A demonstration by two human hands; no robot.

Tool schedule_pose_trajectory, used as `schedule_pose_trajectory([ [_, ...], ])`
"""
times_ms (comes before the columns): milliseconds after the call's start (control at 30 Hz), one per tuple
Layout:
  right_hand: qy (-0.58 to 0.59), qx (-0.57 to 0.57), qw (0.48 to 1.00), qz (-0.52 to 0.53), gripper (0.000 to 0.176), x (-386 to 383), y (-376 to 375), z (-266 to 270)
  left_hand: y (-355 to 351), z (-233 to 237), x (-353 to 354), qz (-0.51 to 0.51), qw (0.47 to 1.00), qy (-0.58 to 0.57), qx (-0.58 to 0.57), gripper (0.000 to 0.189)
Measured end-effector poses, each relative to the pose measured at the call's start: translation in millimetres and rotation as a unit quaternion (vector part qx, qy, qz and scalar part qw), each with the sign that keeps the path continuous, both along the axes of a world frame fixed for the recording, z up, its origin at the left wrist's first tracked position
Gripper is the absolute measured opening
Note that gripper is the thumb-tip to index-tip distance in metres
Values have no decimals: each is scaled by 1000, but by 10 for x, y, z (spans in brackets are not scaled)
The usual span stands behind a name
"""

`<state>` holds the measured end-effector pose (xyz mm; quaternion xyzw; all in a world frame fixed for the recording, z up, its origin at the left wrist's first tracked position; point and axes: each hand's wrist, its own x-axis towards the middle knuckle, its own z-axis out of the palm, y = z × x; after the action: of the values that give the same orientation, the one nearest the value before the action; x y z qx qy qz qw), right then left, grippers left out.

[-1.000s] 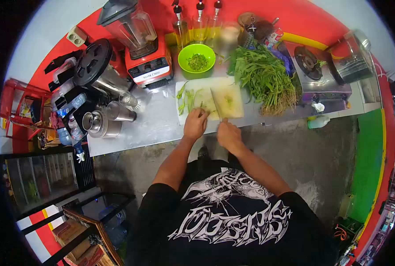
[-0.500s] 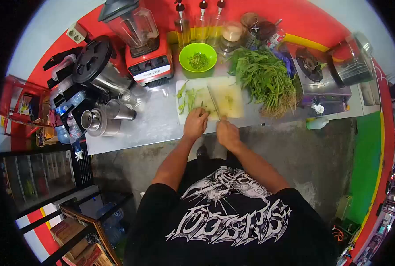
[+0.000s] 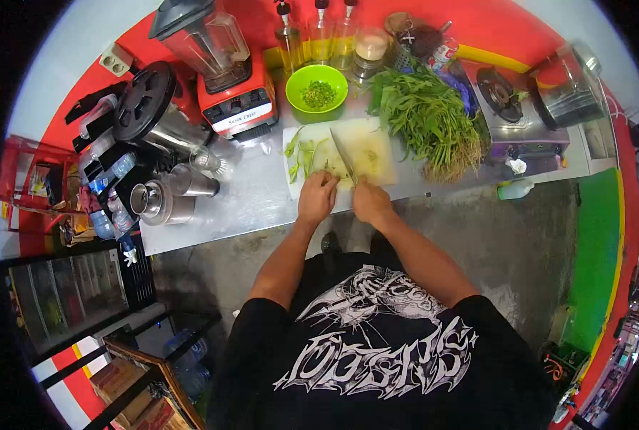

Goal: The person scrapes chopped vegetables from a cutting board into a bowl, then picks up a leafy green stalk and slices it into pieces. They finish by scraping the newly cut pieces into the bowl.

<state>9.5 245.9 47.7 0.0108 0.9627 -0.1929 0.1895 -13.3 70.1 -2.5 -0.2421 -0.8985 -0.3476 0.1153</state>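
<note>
My right hand [image 3: 370,200] is closed around the handle of a knife [image 3: 342,153], whose blade points away from me over a pale cutting board [image 3: 381,140]. Beside it, my left hand [image 3: 318,196] has its fingers pinched together at the board's near edge, on green stems [image 3: 327,169] mostly hidden by the fingertips. Loose leafy greens [image 3: 304,155] lie on the left part of the board, and small chopped bits show on the right. Behind the board stands a lime-green bowl [image 3: 295,100] holding chopped greens [image 3: 319,94].
A large bunch of leafy greens with roots [image 3: 434,122] lies right of the board, near a gas stove [image 3: 502,132]. Left are a red blender [image 3: 239,104], metal cups [image 3: 194,180] and a lidded steel container [image 3: 163,129]. Pump bottles [image 3: 289,46] line the back wall.
My right hand and the knife have moved slightly forward over the board. My left hand stays nearly in place. The whole view has shifted a little.
</note>
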Motion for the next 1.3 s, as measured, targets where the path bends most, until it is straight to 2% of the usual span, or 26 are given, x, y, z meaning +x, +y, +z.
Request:
schedule_pose_trajectory([
  [100,28,7,999,22,34,94,-38,136,7,19,-8,0,999,35,11,24],
  [167,28,10,1000,3,33,148,-103,-16,22,16,3,7,1000,24,0,25],
  [233,-7,6,999,-32,33,165,-154,54,2,16,-10,-3,1000,23,8,24],
  [267,-27,37,999,-17,32,120,-167,85,2,11,-12,-4,1000,23,4,21],
  [367,-28,22,999,-27,34,12,-169,212,17,60,-11,5,1000,30,6,18],
  [400,-16,-2,1000,-2,36,28,-125,254,25,53,-12,13,1000,19,4,19],
  [567,9,22,999,29,36,148,-121,-111,18,77,-19,9,999,36,24,21],
  [633,16,-2,999,-35,34,112,-170,-4,13,87,-16,1,1000,23,18,19],
  [700,9,-2,1000,-24,35,37,-126,43,-5,23,-7,-4,1000,12,-14,21],
  [767,0,13,999,46,38,-16,-71,61,-1,26,-2,5,1000,17,-14,20],
  [833,14,-11,999,29,41,80,-90,-21,-4,34,-15,7,1000,9,-21,20],
  [900,21,-20,999,-15,38,196,-138,-19,2,41,-15,-1,1000,21,5,21],
  [1033,5,15,1000,-20,32,143,-166,-3,-3,14,-32,-2,1000,24,7,21],
  [1100,29,12,999,32,35,61,-83,12,-7,-21,-21,4,1000,7,-18,21],
  [1233,6,10,1000,-11,33,101,-168,26,5,-16,-29,5,1000,-4,-6,21],
  [1300,10,-4,1000,3,32,159,-178,58,10,10,-30,5,1000,12,11,22],
])
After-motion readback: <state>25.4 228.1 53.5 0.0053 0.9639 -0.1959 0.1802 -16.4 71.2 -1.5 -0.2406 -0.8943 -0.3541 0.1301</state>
